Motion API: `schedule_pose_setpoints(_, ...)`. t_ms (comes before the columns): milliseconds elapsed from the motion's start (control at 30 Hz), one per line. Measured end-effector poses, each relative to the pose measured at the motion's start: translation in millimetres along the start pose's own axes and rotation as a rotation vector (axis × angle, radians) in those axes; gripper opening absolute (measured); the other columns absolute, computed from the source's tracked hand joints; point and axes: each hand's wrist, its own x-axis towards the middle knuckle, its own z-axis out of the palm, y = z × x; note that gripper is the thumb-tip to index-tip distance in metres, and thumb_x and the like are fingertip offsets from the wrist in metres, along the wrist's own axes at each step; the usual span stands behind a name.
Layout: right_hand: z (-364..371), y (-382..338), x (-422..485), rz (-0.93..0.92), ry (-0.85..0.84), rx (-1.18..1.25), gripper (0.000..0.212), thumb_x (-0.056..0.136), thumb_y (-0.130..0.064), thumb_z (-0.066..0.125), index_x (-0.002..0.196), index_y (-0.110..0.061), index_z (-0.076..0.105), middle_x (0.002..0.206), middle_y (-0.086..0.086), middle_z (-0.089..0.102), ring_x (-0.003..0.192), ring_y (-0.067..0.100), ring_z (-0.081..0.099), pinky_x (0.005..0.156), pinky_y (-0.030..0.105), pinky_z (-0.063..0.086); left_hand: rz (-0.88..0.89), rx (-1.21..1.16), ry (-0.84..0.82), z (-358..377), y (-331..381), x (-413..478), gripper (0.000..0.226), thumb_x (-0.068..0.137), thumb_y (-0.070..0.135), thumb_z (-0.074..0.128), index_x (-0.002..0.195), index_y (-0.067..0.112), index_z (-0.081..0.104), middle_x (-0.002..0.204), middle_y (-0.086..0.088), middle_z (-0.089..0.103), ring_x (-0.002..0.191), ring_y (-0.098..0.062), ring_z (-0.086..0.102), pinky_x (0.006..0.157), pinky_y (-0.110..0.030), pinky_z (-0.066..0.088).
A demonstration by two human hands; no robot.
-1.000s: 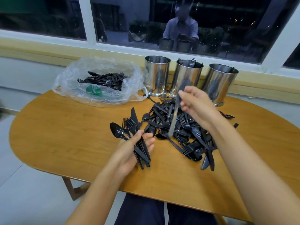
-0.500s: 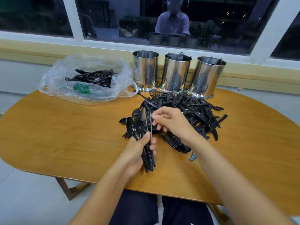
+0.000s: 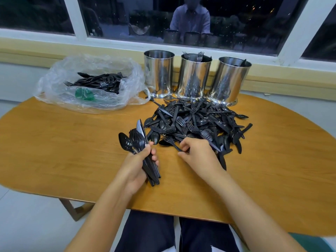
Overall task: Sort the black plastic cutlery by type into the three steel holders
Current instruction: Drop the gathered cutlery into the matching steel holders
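Wooden table (image 3: 54, 151) under dark window (image 3: 36, 13), left fingers (image 3: 155, 158) clamp cutlery (image 3: 140, 137), right fingers (image 3: 184, 144) pinch fork (image 3: 171, 141).

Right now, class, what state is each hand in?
Left hand: closed, gripping a bundle of black cutlery.
Right hand: closed, pinching a fork from the pile.

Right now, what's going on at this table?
A person is sorting black plastic cutlery. The left hand grips a mixed bundle of pieces. The right hand pinches a fork at the near edge of the pile. Fork tines stick out of the middle holder. A plastic bag holds more.
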Motion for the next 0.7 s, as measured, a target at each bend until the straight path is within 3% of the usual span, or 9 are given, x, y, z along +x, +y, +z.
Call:
schedule_pose_setpoints(133, 7.4, -11.8, 1.3, -0.035, 0.030, -0.310, 0.012, 0.095, -0.021, 0.056, 0.103, -0.014, 0.061, 0.097, 0.001, 0.064, 0.090, 0.023, 0.063, 0.071, 0.035, 0.053, -0.017, -0.040, 0.022, -5.1, -0.9, -1.6, 0.013, 0.102, 0.011, 0.046, 0.104, 0.009, 0.059, 0.070, -0.003, 0.054, 0.059, -0.014, 0.050, 0.058, -0.029, 0.048)
schedule_pose_setpoints(300, 9.3, -16.6, 8.2, -0.058, 0.089, -0.398, 0.018, 0.093, -0.011, 0.047, 0.098, -0.014, 0.064, 0.090, 0.001, 0.066, 0.087, 0.023, 0.060, 0.060, 0.030, 0.043, -0.036, -0.083, 0.041, -9.5, -1.0, -2.0, 0.012, 0.102, 0.011, 0.047, 0.103, 0.009, 0.059, 0.070, -0.003, 0.054, 0.059, -0.014, 0.050, 0.054, -0.028, 0.051)
schedule_pose_setpoints(400, 6.7, -15.0, 14.7, -0.089, 0.170, -0.223, 0.022, 0.094, -0.017, 0.051, 0.107, -0.022, 0.069, 0.092, -0.006, 0.070, 0.099, 0.017, 0.052, 0.070, 0.032, 0.047, -0.057, -0.111, 0.048, -9.8, -1.5, -1.7, 0.012, 0.101, 0.011, 0.049, 0.102, 0.009, 0.060, 0.070, -0.003, 0.055, 0.059, -0.014, 0.051, 0.053, -0.028, 0.051)
schedule_pose_setpoints(533, 3.0, -18.9, 21.7, -0.099, 0.281, 0.112, 0.024, 0.098, -0.017, 0.049, 0.113, -0.024, 0.068, 0.102, -0.011, 0.067, 0.098, 0.010, 0.055, 0.080, 0.030, 0.046, -0.087, -0.152, 0.054, -7.9, -1.8, -1.3, 0.010, 0.099, 0.010, 0.052, 0.103, 0.009, 0.060, 0.070, -0.003, 0.056, 0.059, -0.013, 0.052, 0.056, -0.029, 0.051)
schedule_pose_setpoints(633, -1.0, -19.4, 25.0, -0.018, 0.215, 0.328, 0.033, 0.100, -0.008, 0.045, 0.122, -0.019, 0.065, 0.106, -0.006, 0.061, 0.092, 0.011, 0.059, 0.080, 0.025, 0.049, -0.096, -0.179, 0.054, -5.4, -1.9, -1.3, 0.010, 0.098, 0.012, 0.054, 0.103, 0.008, 0.061, 0.072, -0.004, 0.058, 0.062, -0.014, 0.054, 0.058, -0.030, 0.053)
schedule_pose_setpoints(700, -5.5, -17.9, 20.5, 0.085, 0.126, 0.567, 0.035, 0.098, -0.003, 0.046, 0.123, -0.018, 0.065, 0.098, -0.004, 0.060, 0.084, 0.011, 0.062, 0.080, 0.025, 0.054, -0.082, -0.166, 0.051, -2.7, -2.7, -1.2, 0.010, 0.097, 0.013, 0.055, 0.099, 0.006, 0.063, 0.073, -0.004, 0.059, 0.064, -0.014, 0.056, 0.062, -0.031, 0.055)
